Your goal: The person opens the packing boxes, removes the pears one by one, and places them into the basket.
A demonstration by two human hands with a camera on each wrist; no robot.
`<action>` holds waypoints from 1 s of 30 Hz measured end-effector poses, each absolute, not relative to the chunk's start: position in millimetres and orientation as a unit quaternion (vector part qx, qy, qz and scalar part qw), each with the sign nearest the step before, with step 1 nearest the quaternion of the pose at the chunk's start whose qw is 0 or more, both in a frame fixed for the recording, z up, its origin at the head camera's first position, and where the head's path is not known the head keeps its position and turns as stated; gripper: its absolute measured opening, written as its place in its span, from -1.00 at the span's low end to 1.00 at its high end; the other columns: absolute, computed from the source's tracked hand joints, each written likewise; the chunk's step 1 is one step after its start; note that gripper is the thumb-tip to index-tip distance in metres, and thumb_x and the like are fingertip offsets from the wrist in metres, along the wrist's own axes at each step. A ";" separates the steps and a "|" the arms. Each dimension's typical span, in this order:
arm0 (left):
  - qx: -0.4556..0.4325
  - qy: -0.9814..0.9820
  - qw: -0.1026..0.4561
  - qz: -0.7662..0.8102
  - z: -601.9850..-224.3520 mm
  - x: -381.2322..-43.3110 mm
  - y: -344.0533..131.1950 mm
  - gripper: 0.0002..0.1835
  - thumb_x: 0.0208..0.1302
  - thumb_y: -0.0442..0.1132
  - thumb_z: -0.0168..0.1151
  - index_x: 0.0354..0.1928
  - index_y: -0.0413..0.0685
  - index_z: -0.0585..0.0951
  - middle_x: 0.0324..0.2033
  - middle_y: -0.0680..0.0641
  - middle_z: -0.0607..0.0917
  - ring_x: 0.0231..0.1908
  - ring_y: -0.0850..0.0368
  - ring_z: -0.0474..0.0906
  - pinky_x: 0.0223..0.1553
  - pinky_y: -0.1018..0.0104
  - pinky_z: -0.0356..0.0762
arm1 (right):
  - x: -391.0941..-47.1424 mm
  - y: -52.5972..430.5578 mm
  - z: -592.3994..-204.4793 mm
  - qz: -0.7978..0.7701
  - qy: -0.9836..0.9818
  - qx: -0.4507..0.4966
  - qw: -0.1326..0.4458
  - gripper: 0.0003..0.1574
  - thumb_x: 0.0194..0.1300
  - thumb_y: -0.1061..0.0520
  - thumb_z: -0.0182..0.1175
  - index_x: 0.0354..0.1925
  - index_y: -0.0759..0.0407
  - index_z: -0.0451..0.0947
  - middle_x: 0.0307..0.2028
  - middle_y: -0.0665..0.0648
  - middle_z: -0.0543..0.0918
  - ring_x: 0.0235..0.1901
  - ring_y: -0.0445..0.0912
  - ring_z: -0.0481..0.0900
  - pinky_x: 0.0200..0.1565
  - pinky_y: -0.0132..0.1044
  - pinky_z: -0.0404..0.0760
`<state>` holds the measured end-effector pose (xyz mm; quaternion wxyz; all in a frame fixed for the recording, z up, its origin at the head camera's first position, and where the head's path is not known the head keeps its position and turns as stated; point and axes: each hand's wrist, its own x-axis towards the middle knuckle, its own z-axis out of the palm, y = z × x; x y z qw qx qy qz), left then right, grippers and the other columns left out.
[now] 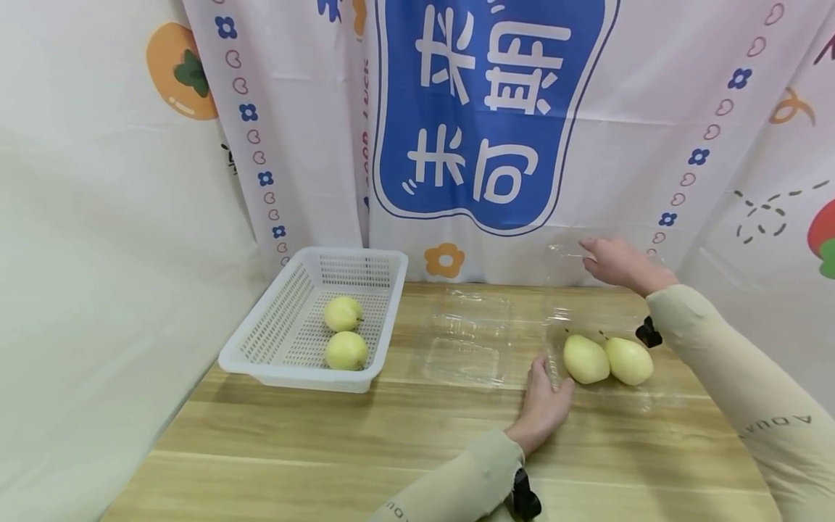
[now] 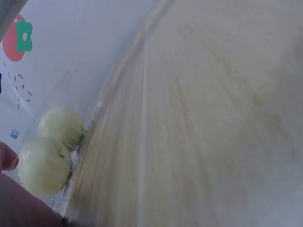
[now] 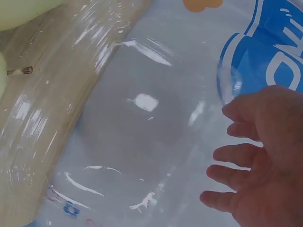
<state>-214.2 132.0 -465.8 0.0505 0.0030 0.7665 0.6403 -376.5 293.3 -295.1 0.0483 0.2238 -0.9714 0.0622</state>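
Observation:
Two yellow-green pears (image 1: 586,359) lie side by side in a clear plastic clamshell box (image 1: 553,362) on the right of the table. My left hand (image 1: 545,406) holds the box's left wall, thumb toward the front and fingers along the side. Behind the pears, the hinged lid (image 3: 142,123) stands raised against the backdrop. My right hand (image 1: 620,262) is at the lid's upper edge, its fingers loosely extended, with the topmost fingertip right at the rim in the right wrist view. In the left wrist view the pears (image 2: 45,165) show beside the left thumb.
A white perforated basket (image 1: 238,355) holding two more pears (image 1: 346,351) stands at the left. Between it and the box lies another clear plastic clamshell (image 1: 466,355), spread out on the wooden table (image 1: 313,449). A printed cloth (image 1: 313,181) hangs along the table's back edge.

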 end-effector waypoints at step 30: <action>0.010 0.768 0.068 0.637 -454.1 -213.7 126.7 -0.25 0.29 -0.16 0.15 0.47 -0.08 0.11 0.44 -0.14 0.24 0.44 -0.08 0.17 0.44 0.00 0.16 | -348.1 290.5 -311.0 0.096 -0.948 0.296 0.063 -0.76 0.34 0.27 0.06 -0.11 0.31 0.62 -0.22 0.32 0.74 -0.28 0.10 0.71 -0.25 -0.06 0.69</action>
